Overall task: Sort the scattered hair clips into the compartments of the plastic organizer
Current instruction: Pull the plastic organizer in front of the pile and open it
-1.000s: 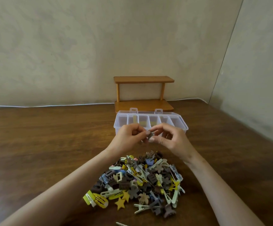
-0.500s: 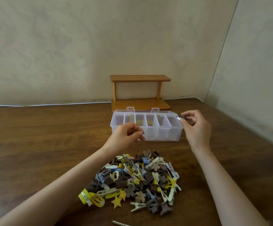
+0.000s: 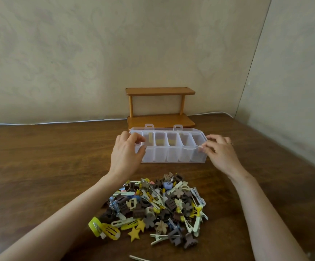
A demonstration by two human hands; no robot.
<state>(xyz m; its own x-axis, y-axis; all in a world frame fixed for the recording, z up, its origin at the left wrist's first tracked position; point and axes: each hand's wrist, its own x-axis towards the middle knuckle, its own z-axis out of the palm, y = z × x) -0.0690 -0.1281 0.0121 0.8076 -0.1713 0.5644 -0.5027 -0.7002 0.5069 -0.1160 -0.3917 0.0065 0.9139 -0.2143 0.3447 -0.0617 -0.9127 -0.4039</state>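
the left hand point(image 3: 126, 153) curled round the left end of the organizer point(image 3: 171, 153). the right hand point(image 3: 219, 151) pinched its right end. hair clips point(image 3: 152, 208) lay heaped on the bench point(image 3: 39, 166).

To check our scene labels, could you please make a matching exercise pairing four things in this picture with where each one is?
Things:
1 wooden shelf
2 pile of hair clips
3 left hand
4 right hand

Places:
A at the right end of the organizer
B behind the organizer
C at the left end of the organizer
D in front of the organizer, nearest the camera

Pairs: 1-B; 2-D; 3-C; 4-A
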